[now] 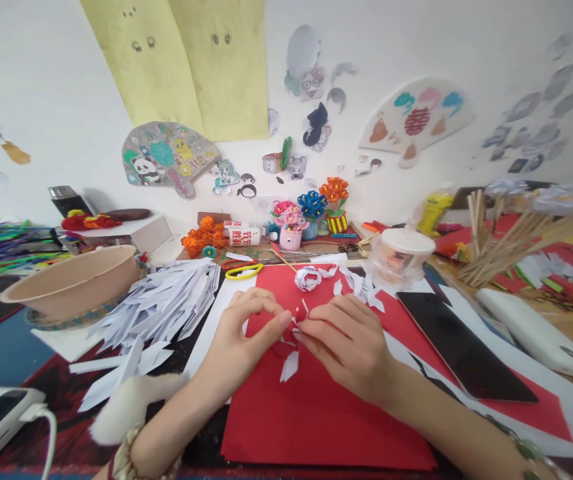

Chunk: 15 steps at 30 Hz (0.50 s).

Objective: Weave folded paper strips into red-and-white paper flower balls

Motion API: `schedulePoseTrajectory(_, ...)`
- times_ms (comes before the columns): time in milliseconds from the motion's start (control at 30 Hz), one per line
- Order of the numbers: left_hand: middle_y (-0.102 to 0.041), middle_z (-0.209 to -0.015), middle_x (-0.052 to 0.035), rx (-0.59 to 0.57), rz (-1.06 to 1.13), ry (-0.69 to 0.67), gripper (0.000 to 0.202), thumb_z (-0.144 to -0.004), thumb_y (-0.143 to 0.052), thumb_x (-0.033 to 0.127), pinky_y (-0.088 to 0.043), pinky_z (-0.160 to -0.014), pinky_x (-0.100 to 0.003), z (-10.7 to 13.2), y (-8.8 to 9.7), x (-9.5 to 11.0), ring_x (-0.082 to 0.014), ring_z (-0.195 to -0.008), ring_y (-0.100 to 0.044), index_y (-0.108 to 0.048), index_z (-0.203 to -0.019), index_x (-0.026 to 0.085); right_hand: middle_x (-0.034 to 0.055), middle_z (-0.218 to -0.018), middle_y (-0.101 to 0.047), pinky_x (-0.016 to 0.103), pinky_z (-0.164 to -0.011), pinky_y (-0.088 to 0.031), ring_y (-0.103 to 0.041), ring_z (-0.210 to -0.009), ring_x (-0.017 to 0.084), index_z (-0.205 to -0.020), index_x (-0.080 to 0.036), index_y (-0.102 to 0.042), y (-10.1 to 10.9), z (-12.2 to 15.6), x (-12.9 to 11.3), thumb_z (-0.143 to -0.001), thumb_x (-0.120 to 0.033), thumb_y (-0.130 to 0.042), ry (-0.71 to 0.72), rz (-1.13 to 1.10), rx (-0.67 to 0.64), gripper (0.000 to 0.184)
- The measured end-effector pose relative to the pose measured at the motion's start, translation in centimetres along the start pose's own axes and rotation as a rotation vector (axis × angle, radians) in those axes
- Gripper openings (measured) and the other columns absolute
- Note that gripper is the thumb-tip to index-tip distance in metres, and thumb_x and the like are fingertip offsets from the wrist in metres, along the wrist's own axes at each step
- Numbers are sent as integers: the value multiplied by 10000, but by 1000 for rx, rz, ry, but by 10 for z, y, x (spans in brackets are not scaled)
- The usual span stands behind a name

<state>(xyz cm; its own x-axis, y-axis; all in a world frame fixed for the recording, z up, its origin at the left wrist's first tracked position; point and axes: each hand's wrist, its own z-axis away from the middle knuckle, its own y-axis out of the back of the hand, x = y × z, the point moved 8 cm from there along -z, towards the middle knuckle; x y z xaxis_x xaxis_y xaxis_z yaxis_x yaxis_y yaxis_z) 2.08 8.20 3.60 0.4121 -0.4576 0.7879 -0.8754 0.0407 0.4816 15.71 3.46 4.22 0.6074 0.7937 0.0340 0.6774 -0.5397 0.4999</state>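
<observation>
Over a red sheet of paper (316, 427), my two hands meet with their fingertips almost touching. My left hand (249, 327) pinches thumb against forefinger at a small white paper strip (305, 309). From the other side, my right hand (349, 340) closes its fingers on the same strip, which sticks up between them; the fingers hide most of it. Just below the fingertips lies a small folded white paper piece (290, 367). Beyond my hands, a rolled white paper flower (308, 279) rests by a thin wooden stick (283, 257).
A pile of cut white paper strips (166, 303) lies left, beside a beige bowl (74, 277). Yellow-handled scissors (244, 271) lie ahead. At right are a black phone (461, 347), a white power bank (536, 330) and a lidded clear tub (401, 257).
</observation>
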Motion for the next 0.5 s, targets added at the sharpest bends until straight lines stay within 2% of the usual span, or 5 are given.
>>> schedulePoseTrajectory(133, -625, -866, -31, -18, -28, 12, 322, -894, -579, 453, -423, -865, -360, 0, -2, -3, -209, -895, -562, -619, -690, 207, 25, -706, -669, 326, -589, -382, -527, -621, 157, -833, -193, -647, 5, 4, -9, -902, -83, -581, 116, 89, 49, 146)
schedulePoseTrajectory(267, -617, -872, -40, -37, -35, 11, 355, -915, -522, 462, -420, -870, -367, 0, -3, -6, -216, -920, -543, -570, -679, 201, 40, -739, -688, 325, -587, -427, -579, -652, 162, -820, -187, -660, 3, 9, -20, -898, -48, -545, 262, 54, 14, 197)
schedulePoseTrajectory(500, -622, -833, -39, -78, -10, 30, 358, -921, -491, 474, -437, -818, -341, -2, -5, -10, -201, -847, -563, -552, -709, 192, 46, -749, -717, 312, -569, -506, -634, -637, 160, -924, -197, -685, 19, -1, -26, -947, -49, -420, 314, -1, -19, 304)
